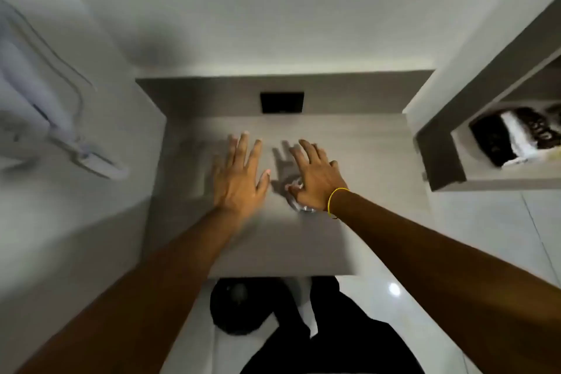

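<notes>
Both my hands reach out over a grey countertop [303, 246]. My left hand [239, 179] is flat with straight, spread fingers and holds nothing; it is blurred by motion. My right hand [315, 179], with a yellow band [334, 200] on the wrist, also has straight, spread fingers. Under its palm lies a small clear, shiny object [299, 200], mostly hidden. Whether the palm touches it I cannot tell.
A black rectangular plate [281, 102] sits on the grey back panel. A white hair dryer [60, 127] hangs on the left wall. A niche shelf [440, 167] on the right holds black and white folded cloth [513, 136]. A black round bin [239, 307] stands on the floor below.
</notes>
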A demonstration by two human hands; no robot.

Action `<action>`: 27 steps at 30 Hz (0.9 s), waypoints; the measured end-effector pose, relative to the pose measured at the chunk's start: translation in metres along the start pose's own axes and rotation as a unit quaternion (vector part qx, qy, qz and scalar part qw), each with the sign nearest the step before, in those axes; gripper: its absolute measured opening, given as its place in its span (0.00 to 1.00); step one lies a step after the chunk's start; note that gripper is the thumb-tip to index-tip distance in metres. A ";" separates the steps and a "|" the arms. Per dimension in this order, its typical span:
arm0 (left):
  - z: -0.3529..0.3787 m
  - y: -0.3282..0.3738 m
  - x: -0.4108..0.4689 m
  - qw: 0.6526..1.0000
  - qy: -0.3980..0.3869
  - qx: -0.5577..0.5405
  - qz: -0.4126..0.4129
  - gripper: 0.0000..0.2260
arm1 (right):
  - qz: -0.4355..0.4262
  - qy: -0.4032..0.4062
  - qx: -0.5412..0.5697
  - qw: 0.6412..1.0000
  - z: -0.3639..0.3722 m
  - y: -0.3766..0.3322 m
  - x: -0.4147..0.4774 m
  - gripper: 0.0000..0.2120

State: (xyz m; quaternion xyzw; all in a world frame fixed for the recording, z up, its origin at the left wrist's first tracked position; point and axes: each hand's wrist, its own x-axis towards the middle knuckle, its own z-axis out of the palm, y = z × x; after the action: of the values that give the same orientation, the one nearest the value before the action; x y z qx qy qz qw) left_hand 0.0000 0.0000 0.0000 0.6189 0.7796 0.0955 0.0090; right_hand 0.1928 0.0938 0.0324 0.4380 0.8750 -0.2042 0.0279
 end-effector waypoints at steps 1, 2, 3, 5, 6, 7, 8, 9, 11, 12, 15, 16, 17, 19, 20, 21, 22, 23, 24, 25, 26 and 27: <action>0.017 0.000 -0.012 1.000 -0.025 -0.005 -0.017 0.32 | 0.010 -0.034 0.009 0.999 0.014 0.002 0.003 0.49; 0.033 -0.002 -0.022 0.999 -0.032 -0.010 -0.017 0.32 | 0.018 -0.050 0.013 0.999 0.021 0.004 0.006 0.50; 0.054 -0.004 -0.041 0.998 -0.061 -0.006 -0.016 0.33 | 0.026 -0.074 0.007 0.997 0.037 0.009 0.006 0.51; 0.090 -0.004 -0.079 0.994 -0.110 -0.003 -0.017 0.33 | 0.021 -0.105 -0.014 0.994 0.058 0.017 0.007 0.51; 0.104 -0.003 -0.091 0.991 -0.129 -0.012 -0.020 0.33 | 0.017 -0.111 -0.016 0.994 0.065 0.020 0.008 0.50; 0.111 -0.003 -0.097 0.990 -0.138 -0.016 -0.024 0.32 | 0.016 -0.106 -0.012 0.994 0.069 0.024 0.010 0.50; 0.117 -0.001 -0.103 0.990 -0.140 -0.019 -0.029 0.31 | 0.019 -0.106 -0.004 0.994 0.069 0.026 0.011 0.50; 0.120 0.000 -0.106 0.989 -0.145 -0.015 -0.033 0.30 | 0.024 -0.106 0.001 0.994 0.070 0.027 0.012 0.50; 0.121 0.001 -0.108 0.989 -0.144 -0.015 -0.034 0.30 | 0.034 -0.106 0.002 0.994 0.072 0.031 0.015 0.49; 0.120 0.001 -0.107 0.990 -0.135 -0.017 -0.031 0.30 | 0.036 -0.102 0.003 0.994 0.072 0.030 0.016 0.49; 0.118 -0.001 -0.106 0.991 -0.127 -0.024 -0.033 0.30 | 0.037 -0.094 0.003 0.995 0.071 0.029 0.020 0.47; 0.119 -0.001 -0.106 0.992 -0.119 -0.022 -0.035 0.30 | 0.034 -0.092 0.001 0.995 0.070 0.028 0.021 0.48; 0.120 -0.001 -0.107 0.992 -0.120 -0.021 -0.033 0.30 | 0.029 -0.098 -0.007 0.995 0.069 0.028 0.022 0.48; 0.120 -0.001 -0.107 0.992 -0.117 -0.022 -0.033 0.30 | 0.026 -0.111 -0.017 0.993 0.067 0.029 0.025 0.47; 0.120 -0.001 -0.107 0.993 -0.113 -0.023 -0.031 0.30 | 0.027 -0.117 -0.019 0.993 0.066 0.028 0.026 0.46; 0.119 -0.001 -0.106 0.993 -0.112 -0.024 -0.032 0.30 | 0.027 -0.124 -0.020 0.992 0.065 0.029 0.027 0.46; 0.120 -0.001 -0.107 0.993 -0.110 -0.024 -0.032 0.30 | 0.025 -0.129 -0.022 0.991 0.065 0.029 0.028 0.46; 0.120 -0.001 -0.107 0.993 -0.110 -0.022 -0.033 0.30 | 0.023 -0.135 -0.024 0.990 0.064 0.029 0.029 0.47; 0.120 -0.001 -0.107 0.994 -0.107 -0.020 -0.033 0.30 | 0.021 -0.140 -0.028 0.989 0.064 0.029 0.029 0.47; 0.120 0.000 -0.107 0.994 -0.105 -0.021 -0.033 0.30 | 0.019 -0.144 -0.032 0.989 0.064 0.029 0.030 0.47; 0.120 0.000 -0.107 0.994 -0.102 -0.023 -0.033 0.30 | 0.018 -0.146 -0.035 0.989 0.063 0.030 0.030 0.47; 0.120 0.000 -0.106 0.994 -0.099 -0.025 -0.034 0.29 | 0.015 -0.144 -0.036 0.989 0.063 0.030 0.030 0.47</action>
State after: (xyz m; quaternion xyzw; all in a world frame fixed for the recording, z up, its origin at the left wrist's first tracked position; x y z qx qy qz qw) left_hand 0.0406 -0.0864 -0.1285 0.5981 0.7928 0.0525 0.1049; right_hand 0.1899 0.1082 -0.0425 0.4156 0.8621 -0.2329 0.1728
